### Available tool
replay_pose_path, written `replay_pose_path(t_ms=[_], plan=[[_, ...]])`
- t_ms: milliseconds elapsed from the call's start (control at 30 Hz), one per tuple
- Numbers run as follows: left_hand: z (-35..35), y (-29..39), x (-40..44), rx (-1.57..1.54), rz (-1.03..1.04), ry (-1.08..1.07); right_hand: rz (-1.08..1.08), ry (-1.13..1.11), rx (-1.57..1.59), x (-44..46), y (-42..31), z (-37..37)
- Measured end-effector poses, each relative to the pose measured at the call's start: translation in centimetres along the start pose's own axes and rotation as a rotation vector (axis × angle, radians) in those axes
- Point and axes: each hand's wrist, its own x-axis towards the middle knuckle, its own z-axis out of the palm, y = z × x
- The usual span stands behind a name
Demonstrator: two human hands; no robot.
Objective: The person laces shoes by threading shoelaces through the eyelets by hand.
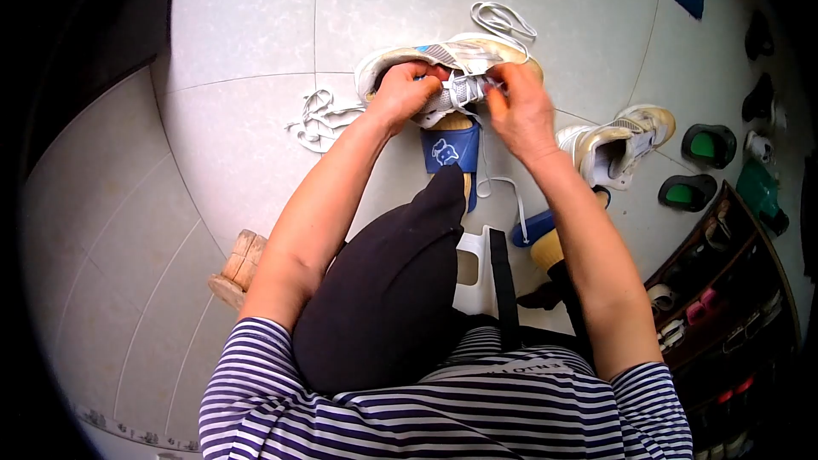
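A white and grey sneaker [477, 49] lies in front of me, its toe to the right and a white shoelace [464, 92] threaded through part of its front. My left hand [404, 95] is closed on the sneaker's edge by the opening, beside a reddish patch inside. Over the lacing, my right hand [521, 109] has its thumb and fingers pinched together on the shoelace; the exact grip is partly hidden. One long lace end trails down to the floor between my feet. Just beneath the sneaker is my foot in a blue slipper [450, 152].
A bundled white lace [317, 122] lies left, and a looped lace [504, 20] lies beyond the sneaker. A second sneaker [620, 143], dark clogs with green insoles [702, 146] and a shoe rack [722, 290] are on the right. A wooden stool [240, 266] stands left.
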Motion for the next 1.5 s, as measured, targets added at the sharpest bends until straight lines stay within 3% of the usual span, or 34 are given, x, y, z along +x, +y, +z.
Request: replay_pose_path(t_ms=[67, 133, 233, 367, 467, 533, 567, 667, 700, 767, 800, 867, 1100, 1300, 1433, 1500], plan=[[-0.1, -0.2, 0.1, -0.016, 0.044, -0.015, 0.189, -0.187, 0.258, -0.6, -0.9, 1.7], [-0.1, 0.0, 0.0, -0.048, 0.025, -0.020, 0.214, -0.259, 0.168, -1.3, -1.7, 2.4], [-0.2, 0.4, 0.1, -0.058, -0.009, -0.023, 0.139, -0.061, 0.047, -2.1, -2.5, 3.0], [0.5, 1.0, -0.3, -0.094, -0.021, 0.027, 0.058, -0.071, 0.070, -2.1, -1.6, 3.5], [0.3, 1.2, 0.0, -0.128, -0.081, 0.029, 0.184, -0.156, 0.120, -1.7, -0.2, 4.3], [0.2, 1.3, 0.3, -0.129, -0.076, 0.026, 0.651, -0.307, 0.486, -1.1, 0.2, 3.9], [0.3, 1.4, 0.3, -0.125, -0.069, 0.019, 0.734, -0.324, 0.644, -0.9, 0.2, 3.4], [0.5, 1.5, 0.6, -0.197, -0.129, 0.013, 0.811, -0.261, 0.715, -1.2, -0.6, 2.8], [0.4, 1.4, 0.8, -0.197, -0.127, 0.013, 0.810, -0.260, 0.715, -1.5, -0.2, 3.1], [0.3, 1.3, 0.9, -0.203, -0.078, -0.013, 0.397, -0.097, 0.322, -2.1, 0.2, 3.8], [0.3, 1.2, 0.9, -0.205, -0.078, -0.010, 0.394, -0.099, 0.322, -2.3, 0.5, 4.1], [0.4, 1.6, 0.6, -0.223, -0.078, 0.000, 0.030, -0.021, -0.034, -2.5, -0.6, 3.4], [0.2, 0.7, 1.4, -0.245, -0.060, -0.032, 0.282, -0.078, 0.085, -1.4, -1.7, 3.2], [0.1, 1.2, 1.5, -0.249, -0.167, -0.037, 0.243, -0.100, 0.205, -1.7, -0.7, 3.7], [-0.1, 0.9, 1.6, -0.366, -0.141, -0.103, 0.206, -0.103, 0.112, -1.4, -1.3, 3.2], [-0.1, 0.5, 1.8, -0.356, -0.130, -0.111, 0.311, -0.073, 0.151, -1.3, -2.0, 3.0]])
